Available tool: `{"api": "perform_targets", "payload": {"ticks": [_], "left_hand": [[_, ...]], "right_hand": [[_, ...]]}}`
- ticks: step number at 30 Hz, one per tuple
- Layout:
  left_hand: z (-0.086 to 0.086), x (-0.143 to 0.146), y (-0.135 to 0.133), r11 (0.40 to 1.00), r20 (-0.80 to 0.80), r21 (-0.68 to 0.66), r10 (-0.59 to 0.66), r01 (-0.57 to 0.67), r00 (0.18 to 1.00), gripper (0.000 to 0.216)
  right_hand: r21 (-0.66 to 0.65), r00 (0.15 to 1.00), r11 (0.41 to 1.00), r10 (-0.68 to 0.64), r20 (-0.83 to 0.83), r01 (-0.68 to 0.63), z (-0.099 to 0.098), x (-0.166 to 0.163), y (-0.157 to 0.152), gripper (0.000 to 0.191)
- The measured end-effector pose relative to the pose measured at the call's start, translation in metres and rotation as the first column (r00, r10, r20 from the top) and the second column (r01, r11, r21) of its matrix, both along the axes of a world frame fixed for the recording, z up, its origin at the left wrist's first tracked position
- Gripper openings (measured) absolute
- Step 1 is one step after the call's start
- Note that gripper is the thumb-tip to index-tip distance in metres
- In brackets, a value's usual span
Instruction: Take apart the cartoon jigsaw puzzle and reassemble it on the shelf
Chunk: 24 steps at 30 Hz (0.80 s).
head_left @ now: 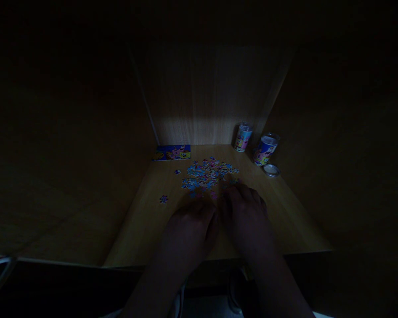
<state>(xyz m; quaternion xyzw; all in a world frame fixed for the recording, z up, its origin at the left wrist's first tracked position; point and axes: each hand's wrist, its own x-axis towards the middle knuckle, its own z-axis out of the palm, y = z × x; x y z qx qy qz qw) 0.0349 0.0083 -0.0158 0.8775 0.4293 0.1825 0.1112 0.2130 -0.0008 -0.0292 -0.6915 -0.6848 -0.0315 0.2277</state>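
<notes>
A loose heap of small jigsaw puzzle pieces (207, 172) in blue, pink and yellow lies on the wooden surface. My left hand (192, 225) is at the heap's near edge, its fingers curled inward. Close beside it on the right, my right hand (245, 212) is also closed, fingers bent down by the nearest pieces. The backs of both hands hide the fingertips, and in the dim light I cannot make out what they hold. Apart from the heap, to the left, lie a single piece (177, 172) and a few pieces close together (163, 199).
At the back right stand two printed cans with clear tops, one farther can (243, 138) and one nearer can (265, 150). A round lid (271, 170) lies beside them. A printed picture card (171, 152) is at the back left. Wooden panels (202, 97) enclose the back and sides.
</notes>
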Motion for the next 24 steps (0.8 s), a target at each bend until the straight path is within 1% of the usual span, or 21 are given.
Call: {"api": "perform_targets", "payload": {"ticks": [5,8,13,19,24], "left_hand": [[-0.0031,0.0004,0.0011,1.000,-0.001,0.004,0.002,-0.002,1.000,0.015],[-0.0013,0.0015,0.0012,1.000,0.001,-0.009,0.001,-0.001,1.000,0.015],[0.0029,0.0020,0.0005,1.000,-0.004,-0.021,0.003,-0.004,1.000,0.016],[0.0003,0.0007,-0.0003,1.000,0.001,0.005,0.008,-0.008,1.000,0.015],[0.0002,0.0000,-0.0005,1.000,-0.011,0.015,0.012,-0.012,1.000,0.016]], "right_hand": [[-0.010,1.000,1.000,-0.003,0.004,0.003,0.0016,-0.0005,-0.0007,0.022],[-0.011,1.000,1.000,-0.001,0.004,0.001,0.0024,-0.0008,-0.0012,0.021],[-0.024,1.000,1.000,0.000,0.013,0.001,0.0025,-0.0004,-0.0010,0.025],[-0.025,1.000,1.000,-0.002,0.016,0.003,0.0000,0.0006,-0.0002,0.027],[-0.018,1.000,1.000,-0.014,0.021,0.014,-0.0004,-0.0001,-0.0003,0.023]]}}
